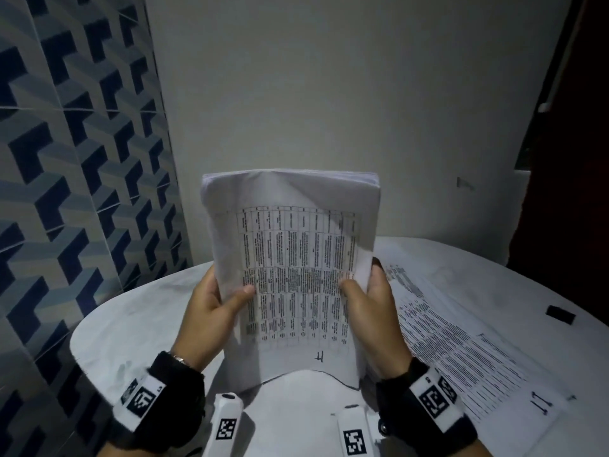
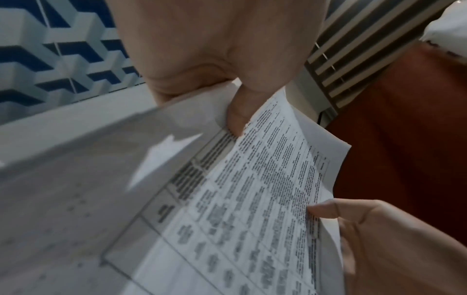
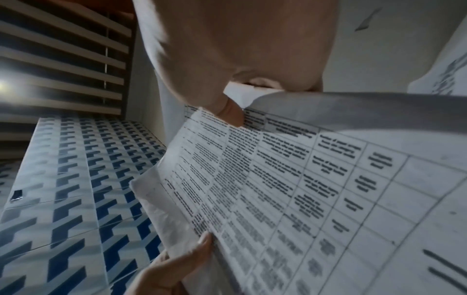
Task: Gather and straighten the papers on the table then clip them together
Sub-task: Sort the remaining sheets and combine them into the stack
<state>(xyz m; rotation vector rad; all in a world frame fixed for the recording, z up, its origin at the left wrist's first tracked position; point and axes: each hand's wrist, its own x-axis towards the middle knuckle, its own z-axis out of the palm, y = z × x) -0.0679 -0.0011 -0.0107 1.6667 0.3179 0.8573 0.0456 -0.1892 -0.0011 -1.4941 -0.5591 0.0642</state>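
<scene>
A stack of printed papers point(image 1: 296, 258) stands upright above the white table point(image 1: 138, 324), its top sheet showing a table of text and a handwritten number near the bottom. My left hand point(image 1: 211, 308) grips the stack's left edge, thumb on the front sheet. My right hand point(image 1: 372, 298) grips the right edge the same way. The left wrist view shows the left hand point(image 2: 235, 111) with its thumb pressing the papers point(image 2: 227, 209). The right wrist view shows the right hand point(image 3: 230, 111) thumb on the papers point(image 3: 303, 189). A black binder clip point(image 1: 560, 314) lies on the table at the right.
More printed sheets point(image 1: 461, 351) lie flat on the table to the right of the stack, one marked with a handwritten number. A plain wall stands behind the table, patterned blue tiles point(image 1: 66, 159) on the left.
</scene>
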